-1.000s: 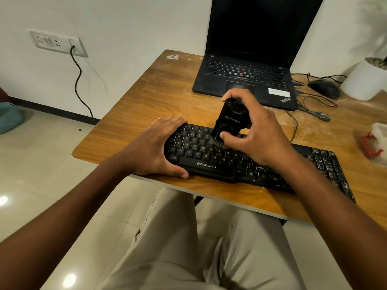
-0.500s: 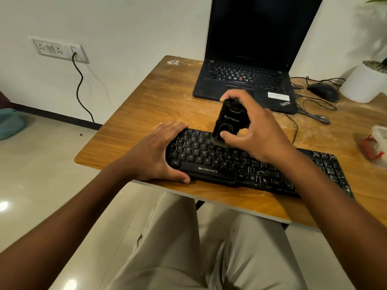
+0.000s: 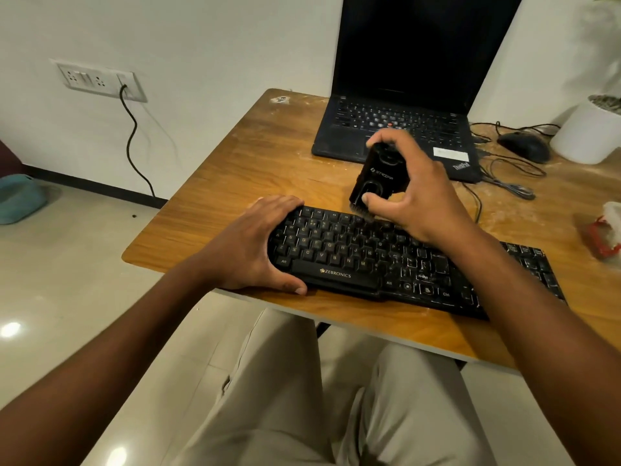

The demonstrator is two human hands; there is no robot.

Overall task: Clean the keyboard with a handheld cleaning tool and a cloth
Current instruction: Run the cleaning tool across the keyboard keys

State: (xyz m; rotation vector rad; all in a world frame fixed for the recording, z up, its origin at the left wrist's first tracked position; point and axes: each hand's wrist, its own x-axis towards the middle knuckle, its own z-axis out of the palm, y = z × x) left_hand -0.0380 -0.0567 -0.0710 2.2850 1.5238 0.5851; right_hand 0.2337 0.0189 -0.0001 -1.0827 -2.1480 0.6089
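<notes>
Wooden desk (image 3: 235,183): cleaning tool (image 3: 376,183) in right-hand grip (image 3: 416,193), bristles on keyboard (image 3: 386,260).

Bare counter (image 3: 235,169) left of the laptop (image 3: 396,129) and behind the keyboard (image 3: 369,260). Blocked behind by the laptop; crowded at right by cables (image 3: 504,183), mouse (image 3: 524,146), white pot (image 3: 584,136) and a red-and-white bundle (image 3: 605,237). Narrow strip along the near edge.

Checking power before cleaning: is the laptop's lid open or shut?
Open: the laptop shows its dark screen upright and its keys exposed.
</notes>
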